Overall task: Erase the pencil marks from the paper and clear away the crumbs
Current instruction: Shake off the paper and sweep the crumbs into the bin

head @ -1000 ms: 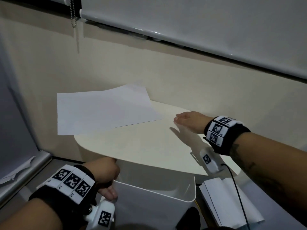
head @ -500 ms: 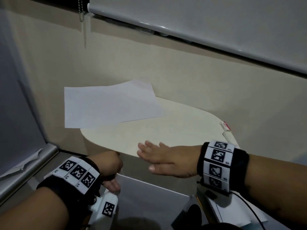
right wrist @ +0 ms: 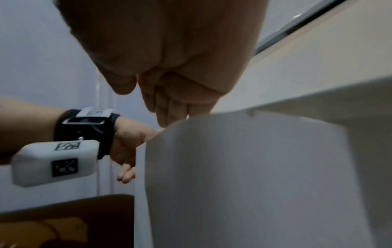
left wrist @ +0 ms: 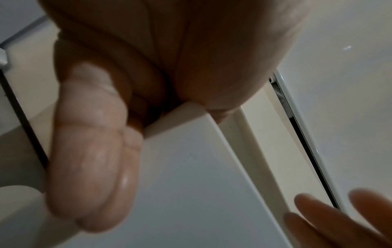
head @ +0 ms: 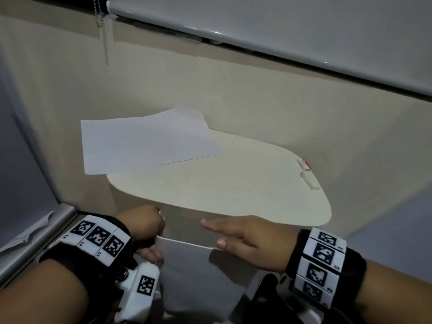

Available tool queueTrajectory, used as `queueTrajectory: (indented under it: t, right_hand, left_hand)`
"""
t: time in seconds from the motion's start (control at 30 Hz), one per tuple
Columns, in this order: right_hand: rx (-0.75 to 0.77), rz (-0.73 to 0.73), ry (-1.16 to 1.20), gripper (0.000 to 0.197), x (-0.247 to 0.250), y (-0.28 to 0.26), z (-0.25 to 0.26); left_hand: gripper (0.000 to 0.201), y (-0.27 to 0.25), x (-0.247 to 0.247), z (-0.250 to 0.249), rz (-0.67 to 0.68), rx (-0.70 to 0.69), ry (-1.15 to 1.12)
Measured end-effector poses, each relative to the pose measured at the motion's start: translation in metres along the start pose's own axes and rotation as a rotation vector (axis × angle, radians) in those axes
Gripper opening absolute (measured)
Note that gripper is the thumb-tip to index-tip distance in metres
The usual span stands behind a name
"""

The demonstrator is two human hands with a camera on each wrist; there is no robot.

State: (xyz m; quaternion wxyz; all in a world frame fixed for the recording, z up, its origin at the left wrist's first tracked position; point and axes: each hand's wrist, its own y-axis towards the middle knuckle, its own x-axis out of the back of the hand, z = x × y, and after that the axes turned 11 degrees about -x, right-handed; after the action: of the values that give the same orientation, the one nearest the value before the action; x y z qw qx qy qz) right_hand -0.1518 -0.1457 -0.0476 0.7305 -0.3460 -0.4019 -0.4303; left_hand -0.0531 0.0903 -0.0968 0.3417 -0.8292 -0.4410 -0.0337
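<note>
Left hand [head: 140, 224] gripping white bin [head: 198, 277]

Black wristbands [head: 327, 267] — white coded tags, white camera pods [head: 138, 293] — bare forearms.

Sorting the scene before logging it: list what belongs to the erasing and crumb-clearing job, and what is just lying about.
Job:
paper on the table
eraser
bin, gripped at its rim by the left hand
right hand, fingers straight over the bin

Lying about:
white block beside the eraser
blind with its bead chain
</note>
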Motion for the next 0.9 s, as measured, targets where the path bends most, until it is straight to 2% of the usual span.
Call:
queueTrajectory:
  t: [0.07, 0.1, 0.13, 0.17, 0.23, 0.27, 0.33, 0.37, 0.43, 0.5, 0.53, 0.6, 0.63, 0.67, 0.7, 0.73, 0.77, 0.8, 0.83, 0.9]
  right_hand:
    - [-0.017, -0.336, 0.004, 0.053, -0.004, -0.009, -0.016]
    - [-0.064, -0.461, -0.023, 0.056, -0.004, -0.012, -0.028]
    - [-0.169, -0.505, -0.065, 0.059, -0.002, -0.014, -0.038]
    - [-0.325, -0.469, -0.111, 0.063, 0.0, -0.016, -0.044]
    - [-0.625, -0.263, -0.203, 0.08, 0.0, -0.02, -0.049]
    - [-0.658, -0.207, -0.262, 0.092, -0.003, -0.02, -0.048]
    - [-0.536, -0.204, -0.333, 0.109, -0.013, -0.02, -0.036]
    - [-0.451, -0.186, -0.33, 0.111, -0.019, -0.019, -0.025]
    - [-0.274, -0.125, -0.243, 0.101, -0.025, -0.02, -0.005]
    - [-0.12, -0.134, -0.031, 0.081, -0.027, -0.022, 0.004]
    - [-0.066, -0.197, 0.047, 0.07, -0.028, -0.022, 0.002]
    - [-0.006, -0.487, 0.02, 0.053, -0.029, -0.021, -0.01]
    - [-0.05, -0.608, -0.04, 0.05, -0.028, -0.018, -0.021]
    - [-0.155, -0.665, -0.114, 0.054, -0.025, -0.014, -0.03]
    - [-0.307, -0.612, -0.187, 0.065, -0.021, -0.012, -0.032]
    - [-0.449, -0.468, -0.25, 0.079, -0.018, -0.009, -0.032]
    - [-0.51, -0.307, -0.3, 0.088, -0.017, -0.008, -0.031]
    - [-0.476, -0.192, -0.33, 0.087, -0.018, -0.006, -0.026]
    - [-0.37, -0.131, -0.326, 0.08, -0.018, -0.003, -0.016]
    - [-0.102, -0.108, -0.172, 0.058, -0.019, 0.003, 0.006]
  left_hand:
    - [0.028, -0.001, -0.001, 0.0, 0.007, -0.005, 0.0]
    - [0.028, -0.001, -0.002, 0.0, 0.006, -0.01, 0.002]
    - [0.028, -0.002, -0.003, 0.0, 0.004, -0.014, 0.007]
    - [0.027, -0.003, -0.004, 0.0, 0.003, -0.013, 0.015]
    - [0.025, -0.006, -0.008, 0.0, -0.001, -0.004, 0.025]
    - [0.026, -0.006, -0.011, -0.001, -0.007, -0.001, 0.026]
    - [0.029, -0.007, -0.016, -0.002, -0.013, -0.005, 0.031]
    - [0.03, -0.007, -0.019, -0.003, -0.015, -0.009, 0.035]
    - [0.032, -0.008, -0.023, -0.004, -0.018, -0.013, 0.04]
    - [0.031, -0.008, -0.024, -0.004, -0.013, -0.01, 0.047]
    - [0.03, -0.008, -0.024, -0.005, -0.011, -0.009, 0.053]
    - [0.029, -0.009, -0.023, -0.005, -0.007, -0.008, 0.057]
    - [0.028, -0.009, -0.023, -0.005, -0.006, -0.008, 0.064]
    - [0.028, -0.009, -0.023, -0.005, -0.002, -0.007, 0.068]
    - [0.029, -0.009, -0.023, -0.004, 0.004, -0.003, 0.071]
    - [0.029, -0.009, -0.024, -0.004, 0.012, 0.002, 0.071]
    - [0.03, -0.007, -0.025, -0.003, 0.017, 0.006, 0.073]
    - [0.03, -0.005, -0.025, -0.002, 0.023, 0.013, 0.077]
    - [0.03, -0.003, -0.026, -0.002, 0.033, 0.024, 0.083]
    - [0.027, -0.002, -0.025, -0.002, 0.057, 0.051, 0.095]
